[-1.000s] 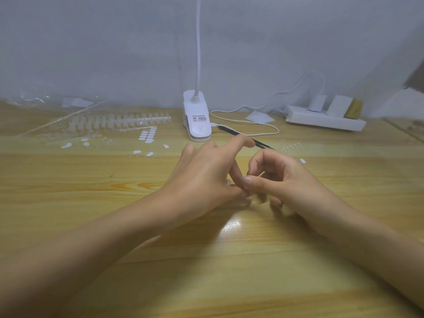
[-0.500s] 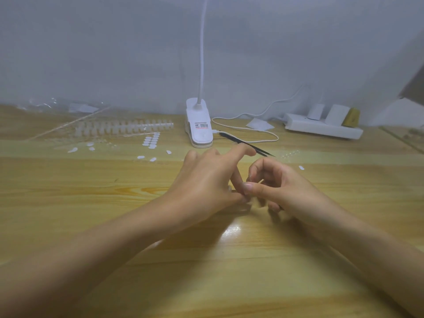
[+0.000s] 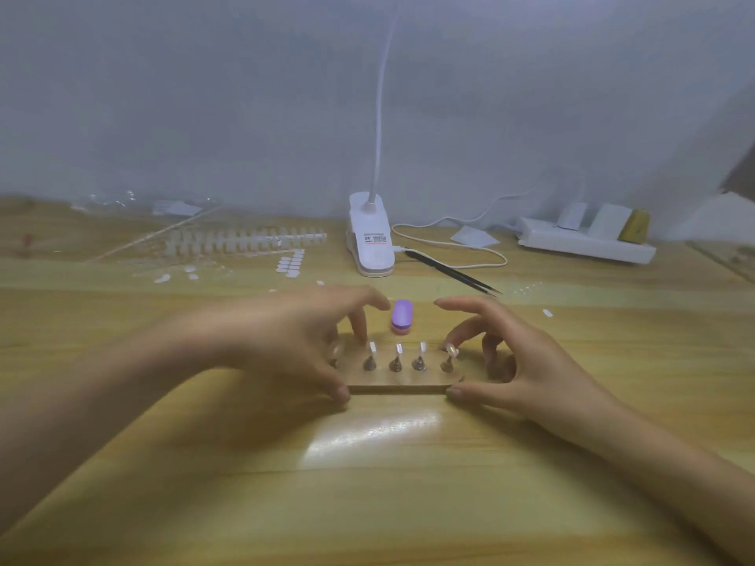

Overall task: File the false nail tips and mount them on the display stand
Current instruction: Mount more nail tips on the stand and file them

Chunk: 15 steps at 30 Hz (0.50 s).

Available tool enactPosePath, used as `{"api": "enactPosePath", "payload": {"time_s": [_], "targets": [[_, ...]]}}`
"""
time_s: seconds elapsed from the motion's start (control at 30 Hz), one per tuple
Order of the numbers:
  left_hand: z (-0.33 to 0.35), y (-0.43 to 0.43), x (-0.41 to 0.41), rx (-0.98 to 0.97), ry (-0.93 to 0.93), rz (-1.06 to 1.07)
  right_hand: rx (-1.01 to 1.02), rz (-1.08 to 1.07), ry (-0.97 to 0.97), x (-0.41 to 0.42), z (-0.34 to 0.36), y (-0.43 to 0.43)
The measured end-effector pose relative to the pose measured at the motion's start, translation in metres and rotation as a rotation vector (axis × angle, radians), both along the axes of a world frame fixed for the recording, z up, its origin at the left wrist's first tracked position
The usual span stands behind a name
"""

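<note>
The left hand grips the left end of the display stand, with its thumb pressed at the front left corner and its fingers curled down over the back edge. The right hand grips the right end in the same way: its thumb is at the front right corner and its fingers are bent over the far side. The stand lies flat on the wooden table between the two hands. It is a low slab with a row of small cone-footed pegs along it. The peg at the stand's right end carries a pale, pinkish nail tip, and a right fingertip sits just beside it, though motion blur hides whether they touch. The tops of the other visible pegs look bare. Just behind the stand, between the two index fingers, lies a small purple block with a pink underside — too blurred to say more. Farther behind the stand stands a white clip lamp, its thin neck rising against the wall. Black tweezers lie behind and to the right of the stand, crossed by a loop of white cable. A white power strip lies well off to the stand's back right. Back left of the stand are strips of clear nail tips — a cluster of small white tabs lies in front of them.
</note>
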<state>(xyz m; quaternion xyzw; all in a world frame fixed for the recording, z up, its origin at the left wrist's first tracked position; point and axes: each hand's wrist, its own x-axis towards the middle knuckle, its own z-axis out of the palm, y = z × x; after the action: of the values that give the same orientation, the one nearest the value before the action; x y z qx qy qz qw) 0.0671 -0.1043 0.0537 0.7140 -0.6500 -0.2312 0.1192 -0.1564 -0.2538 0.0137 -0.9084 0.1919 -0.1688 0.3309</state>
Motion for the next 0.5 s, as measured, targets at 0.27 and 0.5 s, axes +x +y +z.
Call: {"api": "enactPosePath", "payload": {"time_s": [0.27,0.5], "targets": [[-0.044,0.027,-0.002,-0.459,0.234,0.119,-0.032,0.017,-0.115,-0.002,-0.004,0.002],[-0.047,0.034,-0.009,-0.583,0.130,0.102,-0.113,0.080,-0.143,-0.003,-0.008,0.003]]}}
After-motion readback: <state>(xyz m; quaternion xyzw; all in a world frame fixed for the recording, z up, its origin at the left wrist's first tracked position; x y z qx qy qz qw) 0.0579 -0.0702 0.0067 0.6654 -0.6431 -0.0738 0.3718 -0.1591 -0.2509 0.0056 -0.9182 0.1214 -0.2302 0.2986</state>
